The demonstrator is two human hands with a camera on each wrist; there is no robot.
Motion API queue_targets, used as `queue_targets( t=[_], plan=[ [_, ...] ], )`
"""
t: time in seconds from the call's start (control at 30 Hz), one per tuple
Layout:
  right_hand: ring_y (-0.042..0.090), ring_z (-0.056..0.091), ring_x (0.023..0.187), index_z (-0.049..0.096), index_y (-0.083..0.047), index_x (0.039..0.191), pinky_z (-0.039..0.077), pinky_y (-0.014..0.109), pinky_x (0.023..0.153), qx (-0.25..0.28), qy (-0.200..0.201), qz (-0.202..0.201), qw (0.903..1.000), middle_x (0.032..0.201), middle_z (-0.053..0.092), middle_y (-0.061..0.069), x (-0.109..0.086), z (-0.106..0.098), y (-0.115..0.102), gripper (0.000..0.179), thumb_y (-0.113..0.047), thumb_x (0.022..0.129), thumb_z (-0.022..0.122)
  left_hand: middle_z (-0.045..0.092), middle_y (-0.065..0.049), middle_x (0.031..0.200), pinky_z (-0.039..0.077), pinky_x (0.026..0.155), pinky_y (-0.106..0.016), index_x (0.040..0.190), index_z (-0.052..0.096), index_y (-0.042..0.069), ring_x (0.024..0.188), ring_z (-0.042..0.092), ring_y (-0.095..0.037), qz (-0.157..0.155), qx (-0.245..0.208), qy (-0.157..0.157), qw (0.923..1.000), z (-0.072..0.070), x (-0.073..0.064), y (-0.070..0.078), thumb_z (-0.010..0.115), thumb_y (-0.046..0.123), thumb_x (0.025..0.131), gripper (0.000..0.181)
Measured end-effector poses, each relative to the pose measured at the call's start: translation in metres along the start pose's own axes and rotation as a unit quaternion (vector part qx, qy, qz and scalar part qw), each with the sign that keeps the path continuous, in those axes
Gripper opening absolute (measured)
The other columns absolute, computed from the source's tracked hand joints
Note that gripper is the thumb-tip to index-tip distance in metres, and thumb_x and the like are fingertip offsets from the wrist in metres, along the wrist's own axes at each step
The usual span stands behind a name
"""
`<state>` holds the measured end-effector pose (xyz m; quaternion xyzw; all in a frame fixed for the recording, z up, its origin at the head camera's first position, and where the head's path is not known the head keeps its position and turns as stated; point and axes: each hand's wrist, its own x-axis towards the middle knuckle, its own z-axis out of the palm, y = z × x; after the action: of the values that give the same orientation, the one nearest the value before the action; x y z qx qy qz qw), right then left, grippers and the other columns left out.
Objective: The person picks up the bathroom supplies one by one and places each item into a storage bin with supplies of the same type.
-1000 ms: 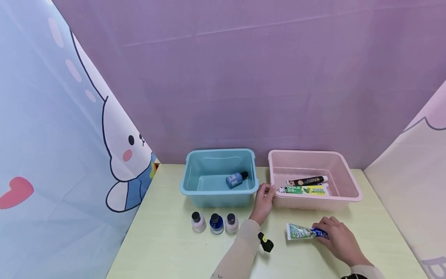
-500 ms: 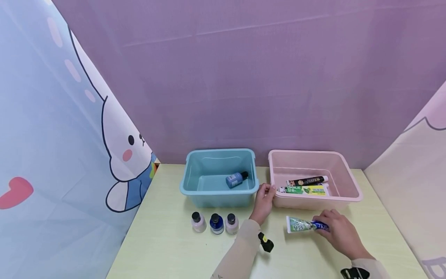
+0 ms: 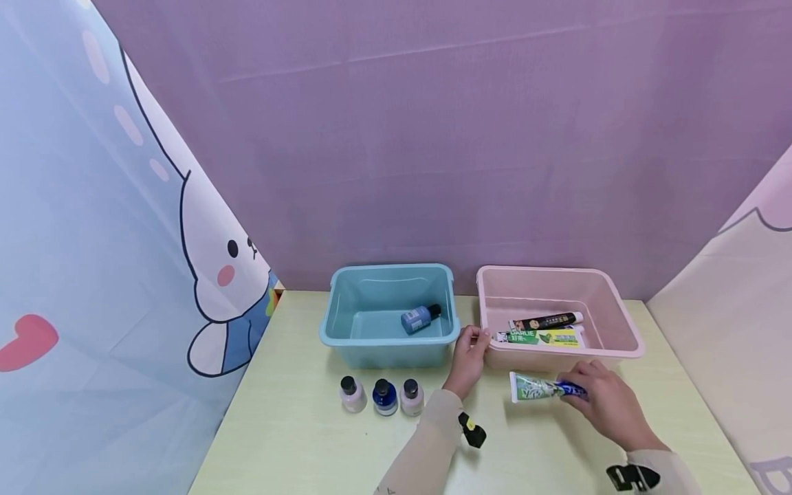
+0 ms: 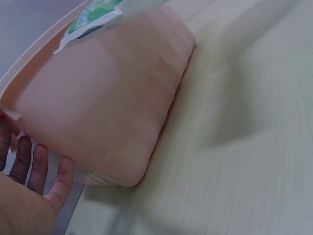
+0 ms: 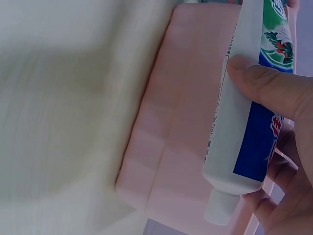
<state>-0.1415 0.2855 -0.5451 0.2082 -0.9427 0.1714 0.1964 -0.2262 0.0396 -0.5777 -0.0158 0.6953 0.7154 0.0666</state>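
Observation:
My right hand (image 3: 606, 405) grips a green, white and blue toothpaste tube (image 3: 537, 388), held in the air before the front wall of the pink basin (image 3: 557, 361). In the right wrist view, my thumb lies across the toothpaste tube (image 5: 234, 122), and its white cap points down. My left hand (image 3: 467, 361) holds the pink basin at its front left corner; in the left wrist view its fingers (image 4: 39, 169) are bent at the rim and side wall. Inside the pink basin lie a black toothpaste tube (image 3: 544, 321) and a green-yellow toothpaste pack (image 3: 544, 337).
A blue basin (image 3: 390, 342) stands left of the pink one, with a blue bottle (image 3: 419, 319) lying inside. In front of it three small black-capped bottles stand in a row: a pale one (image 3: 353, 395), a dark blue one (image 3: 384, 397) and another pale one (image 3: 411, 397). A purple curtain (image 3: 421, 137) hangs behind.
My right hand has carried the toothpaste tube up and away from me, closer to the pink basin's front wall. My left hand has stayed at the basin's corner.

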Motion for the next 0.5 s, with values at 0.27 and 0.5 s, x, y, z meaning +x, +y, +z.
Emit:
queue_targets(
  t=[0.27, 0.5],
  plan=[
    [0.010, 0.055, 0.079, 0.079, -0.015, 0.094, 0.048, 0.033, 0.065, -0.010, 0.012, -0.005, 0.9999, 0.087, 0.068, -0.008, 0.006, -0.006, -0.001, 0.037, -0.014, 0.061, 0.095, 0.052, 0.006, 0.117, 0.049, 0.100, -0.047, 0.118, 0.059, 0.002, 0.109, 0.048, -0.014, -0.010, -0.006, 0.000, 0.9999, 0.000, 0.000, 0.001, 0.052, 0.041, 0.107, 0.041],
    [0.014, 0.057, 0.080, 0.079, -0.012, 0.096, 0.047, 0.033, 0.064, -0.020, 0.005, -0.007, 0.9998, 0.091, 0.071, -0.003, 0.013, -0.011, 0.001, 0.036, -0.017, 0.064, 0.093, 0.052, 0.006, 0.117, 0.048, 0.102, -0.052, 0.118, 0.059, 0.002, 0.109, 0.049, -0.015, -0.012, -0.011, 0.002, 0.9999, 0.000, -0.001, 0.001, 0.051, 0.041, 0.107, 0.041]
  ],
)
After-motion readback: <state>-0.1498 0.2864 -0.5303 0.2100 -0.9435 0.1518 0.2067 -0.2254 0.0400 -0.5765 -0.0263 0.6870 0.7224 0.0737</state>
